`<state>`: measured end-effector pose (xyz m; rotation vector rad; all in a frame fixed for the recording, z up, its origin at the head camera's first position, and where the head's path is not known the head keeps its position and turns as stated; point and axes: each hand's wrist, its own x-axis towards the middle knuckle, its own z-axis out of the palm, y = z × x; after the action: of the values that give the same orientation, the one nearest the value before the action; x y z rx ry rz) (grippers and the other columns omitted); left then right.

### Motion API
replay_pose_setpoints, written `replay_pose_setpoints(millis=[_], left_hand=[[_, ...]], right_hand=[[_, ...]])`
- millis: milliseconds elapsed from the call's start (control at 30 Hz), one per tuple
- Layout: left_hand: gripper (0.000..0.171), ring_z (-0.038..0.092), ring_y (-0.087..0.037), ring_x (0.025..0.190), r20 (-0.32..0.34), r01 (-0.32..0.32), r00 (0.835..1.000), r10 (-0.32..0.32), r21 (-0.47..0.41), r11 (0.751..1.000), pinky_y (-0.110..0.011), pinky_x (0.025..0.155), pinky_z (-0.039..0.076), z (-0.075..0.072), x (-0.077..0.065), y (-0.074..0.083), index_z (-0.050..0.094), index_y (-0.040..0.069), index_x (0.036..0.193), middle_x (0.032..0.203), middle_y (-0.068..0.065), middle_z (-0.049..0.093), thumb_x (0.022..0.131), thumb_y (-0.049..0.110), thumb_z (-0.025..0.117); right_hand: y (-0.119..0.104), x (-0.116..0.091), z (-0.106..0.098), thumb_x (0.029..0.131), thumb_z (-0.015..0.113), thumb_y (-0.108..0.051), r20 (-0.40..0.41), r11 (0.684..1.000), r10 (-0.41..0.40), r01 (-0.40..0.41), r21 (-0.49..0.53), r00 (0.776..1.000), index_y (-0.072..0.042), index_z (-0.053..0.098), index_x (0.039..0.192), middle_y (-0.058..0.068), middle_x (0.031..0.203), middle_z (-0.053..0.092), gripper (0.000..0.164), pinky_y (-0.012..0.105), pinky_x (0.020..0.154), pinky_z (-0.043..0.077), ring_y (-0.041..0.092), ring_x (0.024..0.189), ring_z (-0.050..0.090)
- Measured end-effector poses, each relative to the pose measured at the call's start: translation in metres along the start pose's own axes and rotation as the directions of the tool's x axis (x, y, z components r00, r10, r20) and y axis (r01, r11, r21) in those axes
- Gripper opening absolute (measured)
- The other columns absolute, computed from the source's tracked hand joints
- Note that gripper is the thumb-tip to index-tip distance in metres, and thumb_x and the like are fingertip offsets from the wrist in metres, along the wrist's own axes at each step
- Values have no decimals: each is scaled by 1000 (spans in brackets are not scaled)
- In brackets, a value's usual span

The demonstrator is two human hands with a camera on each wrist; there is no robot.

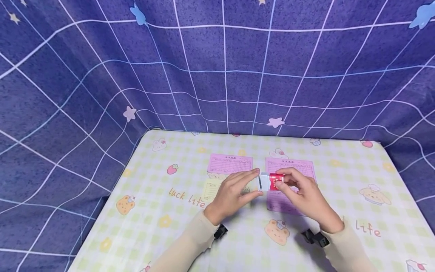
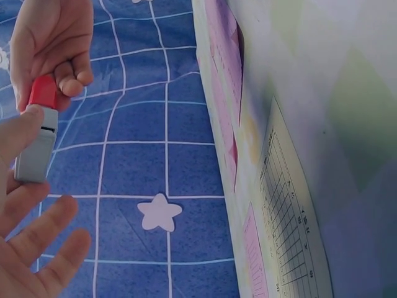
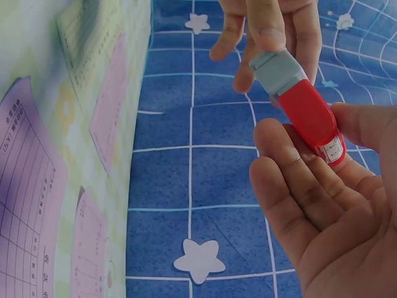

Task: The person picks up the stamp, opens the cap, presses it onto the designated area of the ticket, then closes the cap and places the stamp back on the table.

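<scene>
A small red stamp (image 1: 273, 182) with a pale grey-blue cap (image 1: 264, 182) is held level above the table between both hands. My right hand (image 1: 307, 194) grips the red body between thumb and fingers. At the other end, my left hand (image 1: 232, 192) pinches the cap, its thumb lying along it in the left wrist view and its other fingers spread. Cap (image 3: 278, 73) and red body (image 3: 308, 112) are joined in the right wrist view. A small printed label (image 3: 332, 150) shows at the red end. Palm and fingers partly hide the red body in the head view.
Beneath the hands lie printed slips: a pink slip (image 1: 225, 164) and a yellow slip (image 1: 211, 188) on the left, pink slips (image 1: 276, 204) on the right. A checked cloth (image 1: 136, 234) covers the table. Behind it hangs a blue grid-patterned curtain (image 1: 204, 83).
</scene>
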<state>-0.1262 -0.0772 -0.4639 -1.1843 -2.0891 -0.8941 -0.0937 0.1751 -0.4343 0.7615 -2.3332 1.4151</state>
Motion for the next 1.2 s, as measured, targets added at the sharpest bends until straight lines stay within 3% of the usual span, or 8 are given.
replay_pose_setpoints(millis=[133, 400, 567, 900, 1200], left_hand=[[65, 71, -27, 120, 12, 18, 1000, -18, -2, 1000, -34, 106, 53, -2, -1, 0, 66, -4, 135, 135, -16, 70, 82, 23, 92], [60, 72, -26, 119, 21, 70, 997, -70, 1, 998, -33, 106, 53, -7, -5, -4, 66, -2, 133, 135, -16, 70, 83, 21, 91], [56, 73, -24, 116, 30, 135, 990, -135, 4, 991, -31, 103, 54, -11, -10, -8, 66, 0, 131, 133, -13, 72, 84, 19, 90], [55, 75, -27, 110, 91, 304, 946, -311, 80, 949, -44, 100, 57, -38, -26, -25, 66, 3, 132, 125, -11, 76, 83, 15, 87], [52, 74, -31, 108, 75, 378, 915, -397, 185, 907, -50, 99, 56, -65, -50, -52, 70, 3, 128, 120, -12, 77, 83, 20, 89]], right_hand=[[0, -1, -2, 92, 75, 9, -7, 1000, 12, -12, 0, 1000, -10, 68, 123, -3, 82, 72, 37, 15, 78, 53, 10, 78, 71], [3, -5, -5, 92, 75, 8, -19, 999, 46, -47, -12, 999, -11, 69, 122, -7, 83, 70, 35, 15, 79, 54, 10, 79, 71], [5, -8, -7, 92, 75, 8, -25, 998, 65, -65, -18, 998, -10, 69, 121, -8, 83, 68, 34, 14, 78, 54, 10, 78, 72], [10, -15, -13, 91, 76, 8, -32, 997, 61, -62, -42, 998, -11, 69, 123, -8, 85, 73, 38, 14, 77, 53, 8, 79, 72], [12, -19, -19, 92, 75, 9, -22, 997, 69, -70, -41, 997, -10, 69, 123, -8, 87, 75, 37, 14, 81, 54, 9, 82, 73]])
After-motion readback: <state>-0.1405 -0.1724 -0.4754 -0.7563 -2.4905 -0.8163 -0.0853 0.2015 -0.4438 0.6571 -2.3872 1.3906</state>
